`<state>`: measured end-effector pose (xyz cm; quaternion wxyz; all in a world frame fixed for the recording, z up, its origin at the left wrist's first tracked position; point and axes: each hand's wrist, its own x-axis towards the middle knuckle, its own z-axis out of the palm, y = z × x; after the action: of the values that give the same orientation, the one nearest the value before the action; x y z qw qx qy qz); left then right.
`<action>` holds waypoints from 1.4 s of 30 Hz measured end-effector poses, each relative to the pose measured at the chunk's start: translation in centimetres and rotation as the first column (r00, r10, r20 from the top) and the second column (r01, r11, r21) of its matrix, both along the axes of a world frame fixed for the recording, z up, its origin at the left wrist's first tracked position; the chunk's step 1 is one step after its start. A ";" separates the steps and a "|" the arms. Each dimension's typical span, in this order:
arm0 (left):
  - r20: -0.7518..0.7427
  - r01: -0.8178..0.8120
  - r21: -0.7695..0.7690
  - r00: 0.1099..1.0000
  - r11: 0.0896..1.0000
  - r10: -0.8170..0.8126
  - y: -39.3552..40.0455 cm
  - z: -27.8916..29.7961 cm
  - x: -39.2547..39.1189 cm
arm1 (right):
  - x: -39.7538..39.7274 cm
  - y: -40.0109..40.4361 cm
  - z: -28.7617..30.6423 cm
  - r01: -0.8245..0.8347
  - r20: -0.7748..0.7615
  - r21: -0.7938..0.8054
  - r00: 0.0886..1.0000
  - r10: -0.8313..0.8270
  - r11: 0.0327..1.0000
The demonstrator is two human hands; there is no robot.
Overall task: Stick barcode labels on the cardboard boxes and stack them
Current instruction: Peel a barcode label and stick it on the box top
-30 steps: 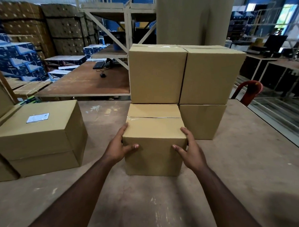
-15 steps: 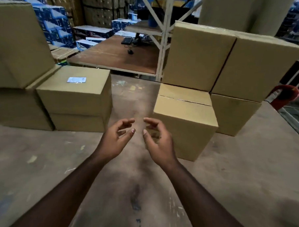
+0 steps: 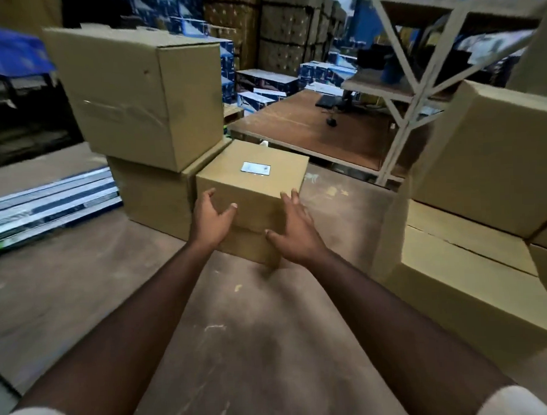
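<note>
A small cardboard box (image 3: pixel 259 192) with a white barcode label (image 3: pixel 255 169) on its top stands on the brown worktable (image 3: pixel 240 334). It sits right beside a low box (image 3: pixel 152 197) that carries a larger box (image 3: pixel 135 94). My left hand (image 3: pixel 211 221) presses flat on the labelled box's left face, thumb across the near corner. My right hand (image 3: pixel 293 234) lies with spread fingers against its right face. On the right is a stack of plain boxes (image 3: pixel 483 166), with a lower one (image 3: pixel 457 281) jutting toward me.
A white metal rack frame (image 3: pixel 411 85) rises behind the table's far edge, over a lower brown desk (image 3: pixel 325 133). Flat blue and white packs (image 3: pixel 46 204) lie at the left. Blue printed cartons and brown pallets fill the background.
My hands let go of the plain box on the right, swung left empty, and now clasp the labelled box from both sides. The view turned left with them.
</note>
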<state>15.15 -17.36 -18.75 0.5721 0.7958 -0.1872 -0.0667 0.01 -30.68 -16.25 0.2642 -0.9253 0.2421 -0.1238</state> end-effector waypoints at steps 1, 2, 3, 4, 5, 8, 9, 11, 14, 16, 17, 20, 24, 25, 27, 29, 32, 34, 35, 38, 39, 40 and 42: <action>-0.013 -0.007 0.025 1.000 1.000 0.008 -0.4 -0.1 1.3 | 0.9 -0.7 0.1 0.011 -0.066 -0.050 0.998 -0.014 0.999; -0.032 -0.005 0.041 0.999 0.999 0.006 -0.7 -0.4 2.4 | 1.6 -1.3 0.1 -0.003 -0.145 -0.142 0.989 -0.018 0.990; -0.060 -0.003 0.046 0.998 0.999 0.006 -1.0 -0.6 3.3 | 2.0 -1.8 -0.1 -0.041 -0.223 -0.243 0.975 -0.015 0.969; -0.079 -0.007 0.033 0.997 0.999 0.010 -1.5 -1.2 4.3 | 2.4 -2.2 -0.4 -0.086 -0.285 -0.319 0.958 -0.009 0.944; -0.094 -0.014 0.015 0.995 1.000 0.016 -1.8 -1.6 4.9 | 2.6 -2.5 -0.7 -0.115 -0.317 -0.359 0.948 -0.006 0.926; -0.107 -0.068 -0.046 0.992 0.997 0.063 -2.9 -2.8 5.4 | 2.6 -2.9 -1.6 -0.067 -0.235 -0.394 0.972 -0.030 0.916; -0.117 -0.099 -0.072 0.989 0.993 0.090 -3.2 -2.9 5.3 | 2.4 -2.9 -1.9 -0.035 -0.180 -0.391 0.983 -0.039 0.920; -0.123 -0.158 -0.133 0.982 0.978 0.142 -3.8 -3.2 5.1 | 1.2 -2.8 -2.9 0.019 -0.076 -0.390 0.996 -0.053 0.921; -0.110 -0.173 -0.175 0.982 0.969 0.156 -4.4 -2.7 5.0 | -1.4 -3.0 -4.6 0.086 0.034 -0.388 0.996 -0.079 0.918; -0.103 -0.118 -0.163 0.989 0.980 0.102 -4.8 -2.2 4.9 | -2.9 -3.5 -5.3 0.113 0.124 -0.367 0.990 -0.072 0.923; -0.105 -0.079 -0.153 0.992 0.985 0.063 -5.0 -1.9 4.7 | -3.5 -3.4 -5.4 0.105 0.188 -0.342 0.981 -0.042 0.934; -0.136 -0.047 -0.156 0.990 0.987 0.025 -5.4 -1.2 3.8 | -4.5 -3.3 -5.9 0.153 0.448 -0.065 0.888 -0.108 0.986; -0.141 -0.087 -0.114 0.987 0.990 0.071 -4.7 -0.5 1.6 | -3.7 -3.1 -4.8 0.177 0.285 0.720 0.806 -0.518 0.671; -0.144 -0.100 -0.099 0.986 0.990 0.085 -4.3 -0.2 1.0 | -3.5 -3.0 -4.3 0.126 0.245 0.798 0.826 -0.508 0.590; -0.160 -0.123 -0.099 0.981 0.987 0.106 -3.0 0.2 -0.3 | -4.3 -2.2 -3.8 0.091 0.278 0.763 0.849 -0.451 0.641; -0.180 -0.149 -0.108 0.975 0.983 0.128 -0.9 0.4 -1.8 | -6.6 -0.7 -3.8 0.096 0.309 0.708 0.848 -0.430 0.699; -0.214 -0.149 -0.123 0.969 0.981 0.121 2.8 -0.6 -5.4 | -11.7 2.2 -5.3 0.153 0.334 0.651 0.822 -0.461 0.744; -0.259 -0.154 -0.124 0.959 0.980 0.118 5.2 -1.6 -8.3 | -15.0 4.3 -6.6 0.209 0.356 0.620 0.785 -0.508 0.757; -0.281 -0.166 -0.126 0.952 0.978 0.125 6.4 -2.1 -9.8 | -16.6 5.4 -7.0 0.222 0.375 0.608 0.766 -0.522 0.762; -0.319 -0.170 -0.146 0.941 0.975 0.116 10.3 -2.8 -15.0 | -20.7 7.7 -7.7 0.209 0.461 0.557 0.727 -0.509 0.804; -0.326 -0.158 -0.138 0.939 0.978 0.106 11.7 -3.2 -16.7 | -21.9 8.2 -7.7 0.199 0.488 0.545 0.715 -0.501 0.815; -0.329 -0.142 -0.130 0.940 0.981 0.092 13.1 -3.5 -18.4 | -23.1 8.7 -7.4 0.186 0.517 0.530 0.703 -0.489 0.827; -0.333 -0.108 -0.125 0.941 0.986 0.061 15.6 -3.6 -21.0 | -24.9 9.1 -7.2 0.161 0.558 0.524 0.676 -0.480 0.836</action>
<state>-5.87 -1.78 -22.30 0.6524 0.7384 -0.0592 -0.1603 -24.84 -21.57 -23.44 0.5049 -0.6750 0.3146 -0.4365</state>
